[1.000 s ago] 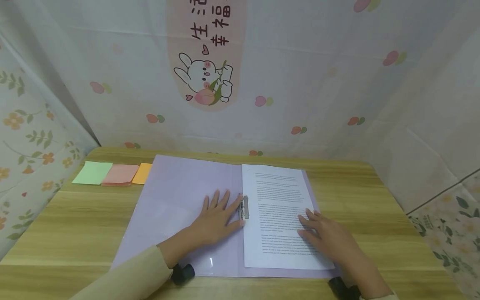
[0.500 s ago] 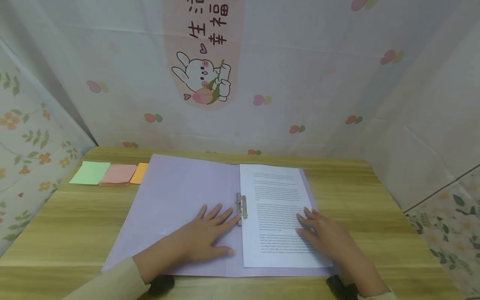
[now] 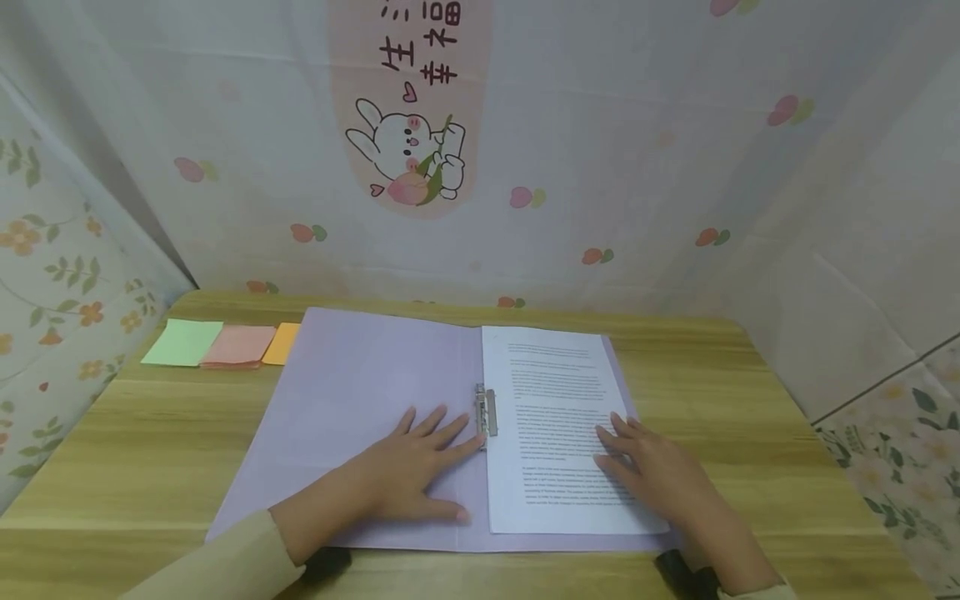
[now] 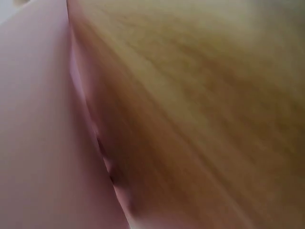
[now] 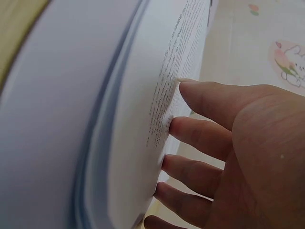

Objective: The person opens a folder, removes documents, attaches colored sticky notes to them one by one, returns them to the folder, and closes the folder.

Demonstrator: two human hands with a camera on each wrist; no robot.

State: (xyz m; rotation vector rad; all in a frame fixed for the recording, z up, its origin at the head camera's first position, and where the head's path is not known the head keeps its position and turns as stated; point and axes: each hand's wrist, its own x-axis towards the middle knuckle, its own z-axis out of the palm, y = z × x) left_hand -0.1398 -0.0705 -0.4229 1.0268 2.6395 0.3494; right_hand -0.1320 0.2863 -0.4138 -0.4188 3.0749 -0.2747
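Observation:
A light purple folder (image 3: 375,367) lies spread open on the table, with a stack of printed paper (image 3: 555,400) on its right half. Along the paper's left edge, by the fold, is a metal binder clip (image 3: 487,412). My left hand (image 3: 408,475) rests on the left cover with fingers spread, its index fingertip right at the clip's lower end. My right hand (image 3: 660,471) has its fingertips on the right side of the top sheet. In the right wrist view, the right fingers (image 5: 200,136) reach relaxed onto the printed page (image 5: 157,105). Neither hand grips anything.
Green (image 3: 182,342), pink (image 3: 238,346) and orange sticky notes (image 3: 282,343) lie in a row at the back left, the orange one partly under the folder. The wooden table (image 3: 750,417) is backed by a patterned cloth (image 3: 622,167).
My left hand has moved off the metal clip, back toward the near edge and slightly left, uncovering more of the clip. The right hand stays in place on the paper.

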